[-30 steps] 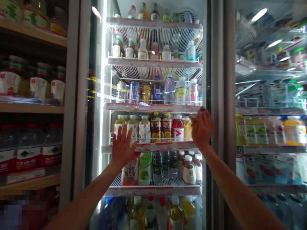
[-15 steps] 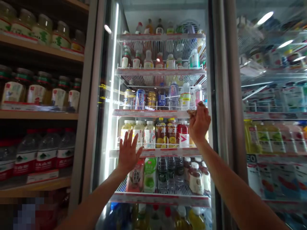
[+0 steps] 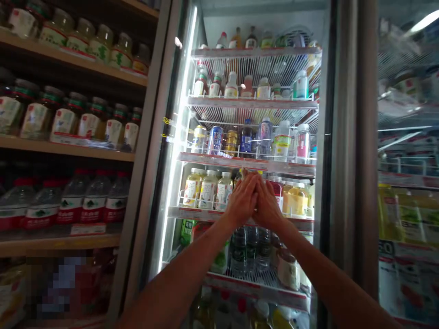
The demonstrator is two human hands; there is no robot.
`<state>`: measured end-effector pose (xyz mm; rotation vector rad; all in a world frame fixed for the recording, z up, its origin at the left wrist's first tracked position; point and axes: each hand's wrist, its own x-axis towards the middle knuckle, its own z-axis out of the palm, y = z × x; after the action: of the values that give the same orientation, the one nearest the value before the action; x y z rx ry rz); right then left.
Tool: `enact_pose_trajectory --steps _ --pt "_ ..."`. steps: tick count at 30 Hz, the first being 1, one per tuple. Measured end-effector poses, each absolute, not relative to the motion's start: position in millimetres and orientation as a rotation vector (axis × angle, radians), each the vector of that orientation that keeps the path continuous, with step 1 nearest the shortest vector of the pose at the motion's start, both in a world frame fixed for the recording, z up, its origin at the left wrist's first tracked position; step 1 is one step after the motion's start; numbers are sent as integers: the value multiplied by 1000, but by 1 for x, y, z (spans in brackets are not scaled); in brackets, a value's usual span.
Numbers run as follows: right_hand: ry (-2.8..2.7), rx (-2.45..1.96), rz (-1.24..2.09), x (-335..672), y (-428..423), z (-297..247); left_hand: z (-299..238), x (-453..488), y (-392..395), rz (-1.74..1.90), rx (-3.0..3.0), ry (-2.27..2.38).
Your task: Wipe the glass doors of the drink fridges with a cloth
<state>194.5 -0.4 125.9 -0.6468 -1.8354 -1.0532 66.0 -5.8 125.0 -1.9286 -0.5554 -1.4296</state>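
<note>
My left hand (image 3: 241,197) and my right hand (image 3: 268,203) meet in front of the glass-fronted fridge, fingers pressed close together and pointing up. Between them is a crumpled brownish cloth, of which only a scrap (image 3: 244,172) shows at the fingertips; the rest is hidden. Both hands seem closed on it. Behind them, the fourth fridge shelf (image 3: 192,213) holds pale yellow bottles (image 3: 207,189) to the left, a red-drink bottle (image 3: 277,189) and yellow-orange bottles (image 3: 297,199) to the right.
Upper fridge shelves hold cans (image 3: 215,140) and bottles (image 3: 300,85). Clear dark-looking bottles (image 3: 252,249) stand on the shelf below my hands. A metal door frame (image 3: 346,151) borders the right. To the left, wooden shelves (image 3: 68,145) carry jars and red-labelled water bottles (image 3: 92,203).
My right hand, with the cloth, has moved down and left from the shelf edge. My left hand, open and spread before, has moved up and right to meet it. The view has shifted left.
</note>
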Motion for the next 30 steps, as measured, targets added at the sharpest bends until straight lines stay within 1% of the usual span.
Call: enact_pose_trajectory --steps 4,6,8,10,12,15,18,20,22,23,25,28,30 --pt "-1672 -703 -1176 240 4 130 142 105 4 -1381 -1815 -717" --pt "-1497 -801 -1224 257 6 133 145 98 9 -1326 -1763 -745" --pt "-1383 -881 -1254 266 7 134 147 66 11 -1319 -1715 -789" --pt "-1359 -932 -1271 269 7 133 149 18 13 -1445 -1595 -900" --pt "-1362 -952 -1278 268 7 131 152 -27 16 -1669 -1354 -1032" --pt "-1351 -951 -1268 264 7 130 155 -42 20 -1821 -1162 -1099" --pt "-1338 -921 -1272 265 8 130 153 13 22 -1670 -1347 -981" --pt "-1340 -897 -1276 267 8 130 151 54 22 -1449 -1590 -782" --pt "-1350 -874 -1270 270 8 130 150 67 21 -1284 -1720 -637" --pt "-1353 -865 -1265 270 8 130 150 59 20 -1263 -1723 -622" --pt "-1354 -856 -1262 270 8 130 149 17 22 -1339 -1629 -709" --pt "-1342 -872 -1273 268 8 129 150 -58 28 -1636 -1306 -1006" --pt "-1338 -890 -1271 266 9 129 149 -75 31 -1785 -1128 -1124"
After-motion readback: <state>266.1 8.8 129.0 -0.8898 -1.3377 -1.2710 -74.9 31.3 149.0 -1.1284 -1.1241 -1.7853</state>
